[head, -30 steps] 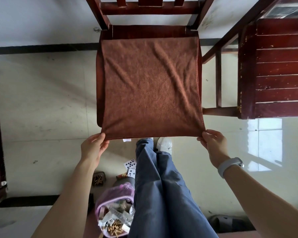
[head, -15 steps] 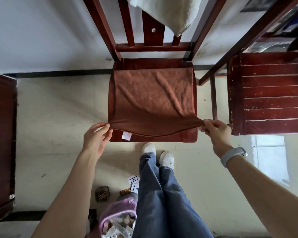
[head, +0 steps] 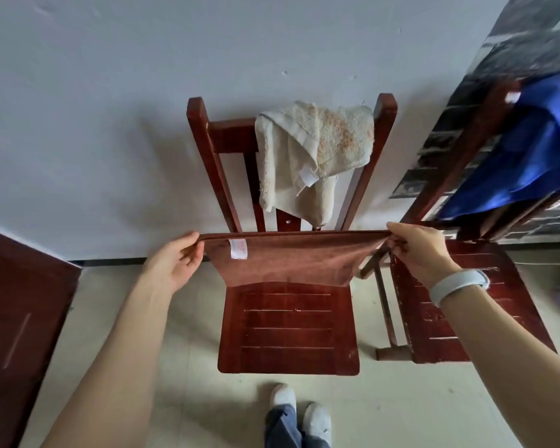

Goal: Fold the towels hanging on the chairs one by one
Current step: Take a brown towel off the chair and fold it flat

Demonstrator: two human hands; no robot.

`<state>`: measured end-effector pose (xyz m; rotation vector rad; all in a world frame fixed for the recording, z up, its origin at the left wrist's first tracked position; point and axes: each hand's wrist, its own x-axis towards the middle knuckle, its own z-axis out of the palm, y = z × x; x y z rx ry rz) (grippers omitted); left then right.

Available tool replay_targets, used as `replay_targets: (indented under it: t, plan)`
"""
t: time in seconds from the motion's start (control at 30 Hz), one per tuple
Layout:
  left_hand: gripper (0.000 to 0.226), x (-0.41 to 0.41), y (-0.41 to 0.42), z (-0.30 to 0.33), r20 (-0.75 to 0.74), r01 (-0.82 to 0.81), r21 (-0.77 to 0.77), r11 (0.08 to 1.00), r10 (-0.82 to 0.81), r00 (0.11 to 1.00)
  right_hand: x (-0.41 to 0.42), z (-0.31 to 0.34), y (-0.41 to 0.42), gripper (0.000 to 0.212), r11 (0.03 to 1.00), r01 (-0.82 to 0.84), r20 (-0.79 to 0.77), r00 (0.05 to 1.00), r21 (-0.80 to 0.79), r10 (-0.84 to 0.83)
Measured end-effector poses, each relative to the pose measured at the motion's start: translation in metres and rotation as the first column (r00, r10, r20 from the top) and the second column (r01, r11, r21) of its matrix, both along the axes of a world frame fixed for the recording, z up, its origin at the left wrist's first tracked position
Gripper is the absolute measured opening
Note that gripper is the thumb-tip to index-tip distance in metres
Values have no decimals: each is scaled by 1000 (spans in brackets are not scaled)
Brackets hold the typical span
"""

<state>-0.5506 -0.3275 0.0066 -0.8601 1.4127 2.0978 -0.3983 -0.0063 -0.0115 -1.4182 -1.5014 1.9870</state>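
Observation:
A brown towel (head: 288,260) is stretched taut between both hands above the back of the middle chair's seat (head: 288,328), its near edge lifted and its underside with a white label showing. My left hand (head: 175,257) pinches its left corner. My right hand (head: 417,250), with a pale wristband, pinches its right corner. A cream towel (head: 311,156) hangs crumpled over the backrest of this dark red wooden chair. A blue towel (head: 530,150) drapes over the backrest of the chair on the right (head: 450,302).
A white wall stands behind the chairs. A dark red wooden piece of furniture (head: 20,318) stands at the left. The floor is pale tile; my legs and white shoes (head: 299,405) are just in front of the middle chair.
Both hands have lifted the brown towel's near edge up and toward the backrest, off the seat's front. The view has tilted up, revealing the cream and blue towels.

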Motion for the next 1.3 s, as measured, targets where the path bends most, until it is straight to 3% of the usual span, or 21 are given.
replay_targets:
  t: [0.17, 0.27, 0.4, 0.53, 0.63, 0.77, 0.87, 1.0, 1.07, 1.13, 1.2, 1.3]
  plan:
    - [15, -3, -1, 22, 74, 156, -66, 986, -151, 986, -7, 27, 7, 16, 988, 40, 17, 999, -150, -38]
    - [16, -3, 0, 22, 114, 190, -97, 977, -178, 977, -4, 30, 7, 16, 998, -28, 22, 999, -50, 29]
    - [18, -4, -8, 16, 107, 291, -107, 951, -280, 954, 8, 39, 4, 11, 963, -262, 58, 964, 64, 259]
    - [25, -8, -15, 14, 49, 428, -185, 885, -426, 903, 11, 33, -2, 31, 817, -507, 287, 854, 276, 433]
    - [35, -6, -12, 9, -6, 512, -405, 758, -562, 827, 10, 22, -7, 26, 622, -599, 454, 797, 505, 399]
    - [25, -5, -10, -1, -108, 385, -770, 510, -697, 708, 9, 17, -6, 18, 479, -583, 473, 812, 656, 341]
    - [15, -7, -16, -1, -215, 285, -813, 507, -716, 664, 12, 17, -3, 18, 398, -551, 459, 834, 734, 308]
    - [16, -3, -25, -1, -245, 241, -855, 459, -767, 594, 26, 11, -5, 15, 321, -531, 445, 842, 785, 306]
    - [16, 2, -30, 3, -247, 279, -836, 472, -778, 577, 35, 9, -6, 13, 376, -529, 414, 842, 761, 346]
    - [12, 10, -36, 8, -223, 403, -761, 508, -789, 572, 45, 15, -11, 9, 540, -518, 346, 852, 664, 393]
    - [15, 16, -44, 9, -203, 505, -652, 566, -771, 603, 53, 18, -18, 19, 649, -484, 261, 872, 587, 413]
    - [10, 21, -47, 2, -203, 540, -504, 674, -700, 685, 58, 16, -26, 24, 727, -393, 171, 916, 563, 363]
